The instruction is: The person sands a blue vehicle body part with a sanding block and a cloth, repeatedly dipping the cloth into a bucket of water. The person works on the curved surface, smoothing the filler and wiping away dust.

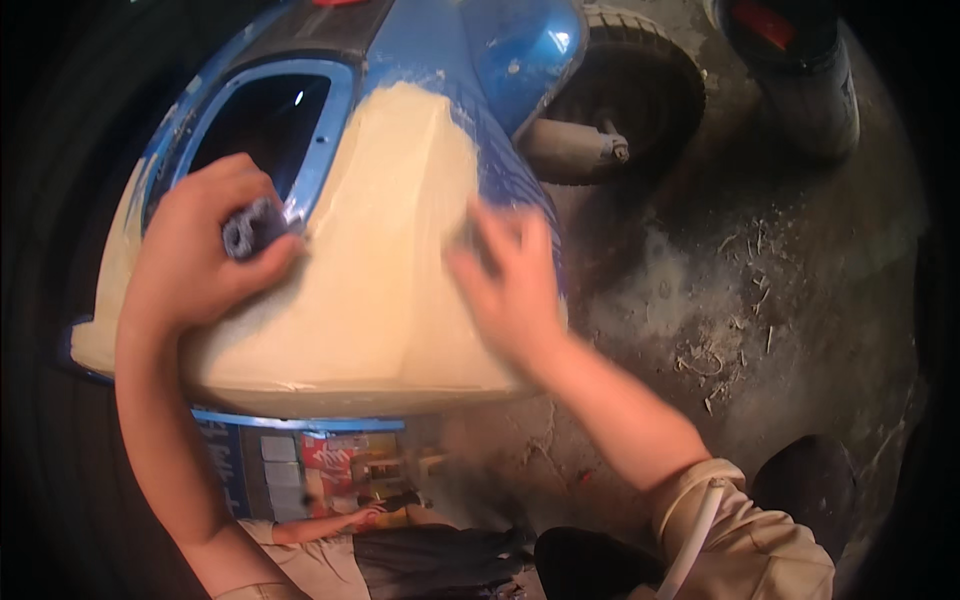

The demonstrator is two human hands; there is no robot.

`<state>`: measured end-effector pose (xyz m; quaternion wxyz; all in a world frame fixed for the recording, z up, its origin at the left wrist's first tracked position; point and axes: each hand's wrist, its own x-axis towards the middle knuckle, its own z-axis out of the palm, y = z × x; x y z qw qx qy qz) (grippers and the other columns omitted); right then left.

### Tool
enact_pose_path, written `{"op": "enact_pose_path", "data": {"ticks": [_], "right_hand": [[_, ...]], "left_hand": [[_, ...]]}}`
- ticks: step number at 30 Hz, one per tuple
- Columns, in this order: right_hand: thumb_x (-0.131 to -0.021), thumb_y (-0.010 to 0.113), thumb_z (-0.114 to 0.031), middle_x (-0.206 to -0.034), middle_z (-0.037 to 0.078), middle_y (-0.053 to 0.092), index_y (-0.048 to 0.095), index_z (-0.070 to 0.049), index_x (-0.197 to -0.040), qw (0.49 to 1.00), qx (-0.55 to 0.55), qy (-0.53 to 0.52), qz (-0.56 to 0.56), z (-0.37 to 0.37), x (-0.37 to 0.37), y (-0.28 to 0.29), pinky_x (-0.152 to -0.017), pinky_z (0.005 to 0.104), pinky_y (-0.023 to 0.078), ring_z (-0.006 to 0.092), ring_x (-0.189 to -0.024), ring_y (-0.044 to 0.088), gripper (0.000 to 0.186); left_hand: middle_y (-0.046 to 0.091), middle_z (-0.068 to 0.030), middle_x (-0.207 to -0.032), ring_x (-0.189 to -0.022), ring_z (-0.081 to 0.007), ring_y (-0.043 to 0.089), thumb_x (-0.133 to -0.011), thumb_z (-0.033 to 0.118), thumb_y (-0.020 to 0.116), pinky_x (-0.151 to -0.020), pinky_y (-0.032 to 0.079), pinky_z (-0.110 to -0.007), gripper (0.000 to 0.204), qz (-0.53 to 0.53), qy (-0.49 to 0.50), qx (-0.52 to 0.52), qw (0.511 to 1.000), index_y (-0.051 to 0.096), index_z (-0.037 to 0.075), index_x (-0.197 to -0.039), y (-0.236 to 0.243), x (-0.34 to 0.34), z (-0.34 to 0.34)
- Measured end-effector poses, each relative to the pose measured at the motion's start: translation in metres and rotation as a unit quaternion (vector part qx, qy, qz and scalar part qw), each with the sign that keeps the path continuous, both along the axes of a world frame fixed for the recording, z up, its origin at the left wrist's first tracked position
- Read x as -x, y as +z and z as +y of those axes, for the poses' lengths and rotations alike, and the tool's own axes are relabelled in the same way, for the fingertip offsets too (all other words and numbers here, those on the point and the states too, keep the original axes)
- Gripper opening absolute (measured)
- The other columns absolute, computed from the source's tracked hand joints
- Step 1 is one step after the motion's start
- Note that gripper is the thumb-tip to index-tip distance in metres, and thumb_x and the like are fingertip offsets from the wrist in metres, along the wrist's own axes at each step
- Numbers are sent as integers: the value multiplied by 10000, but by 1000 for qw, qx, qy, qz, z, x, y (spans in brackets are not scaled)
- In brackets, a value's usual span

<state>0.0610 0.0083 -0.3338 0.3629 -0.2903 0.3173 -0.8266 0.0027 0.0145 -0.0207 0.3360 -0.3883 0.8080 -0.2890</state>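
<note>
The blue scooter body panel (pixel 400 60), thickly coated in cream filler, lies under our hands above the dusty concrete floor (pixel 720 300). We judge the smoothing partly done: most filler looks even, while blue streaks remain near the right edge. Our left hand (pixel 195 250) is closed around a grey folded sanding pad (pixel 252 228); our right hand (pixel 510 280) is blurred, fingers apparently spread flat on the filler, and whether it holds anything we cannot tell.

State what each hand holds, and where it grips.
Left hand pinches a small grey rolled pad around its middle. Right hand, blurred, lies flat on the cream-filled panel.
</note>
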Motion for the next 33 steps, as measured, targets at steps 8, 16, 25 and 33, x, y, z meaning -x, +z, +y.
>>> {"op": "enact_pose_path", "data": {"ticks": [8, 16, 25, 33], "right_hand": [[-893, 790, -285, -1119, 177, 565, 644, -1, -1373, 1000, -5, -13, 13, -42, 11, -1, -954, 419, 461, 327, -1066, 530, 577], [-889, 806, -318, -1145, 160, 567, 646, -2, -1380, 1000, 13, -9, 15, -18, -6, -11, -969, 438, 457, 330, -1090, 529, 604], [-901, 796, -322, -1135, 156, 563, 635, -26, -1403, 999, 15, -10, 43, 13, -20, -23, -992, 445, 451, 323, -1111, 528, 604], [-871, 818, -321, -1149, 161, 554, 634, -45, -1420, 998, -16, 28, 45, 56, -31, -26, -1013, 457, 439, 323, -1112, 525, 642]], "left_hand": [[564, -105, -822, -758, -254, 576, -721, 265, 808, -693, 454, -371, 312, 13, -4, 10, 1000, 616, 27, -781, 0, -5, -6], [564, -109, -798, -751, -277, 595, -734, 317, 801, -685, 470, -381, 342, -10, 1, 5, 1000, 637, 21, -782, -3, 0, -8], [591, -104, -824, -768, -254, 610, -709, 289, 802, -699, 477, -364, 307, -11, 13, 3, 1000, 644, 33, -766, -8, 0, -10], [624, -93, -821, -772, -259, 646, -624, 383, 877, -712, 505, -363, 411, 6, 61, -60, 996, 732, 54, -822, -4, 2, -6]]}}
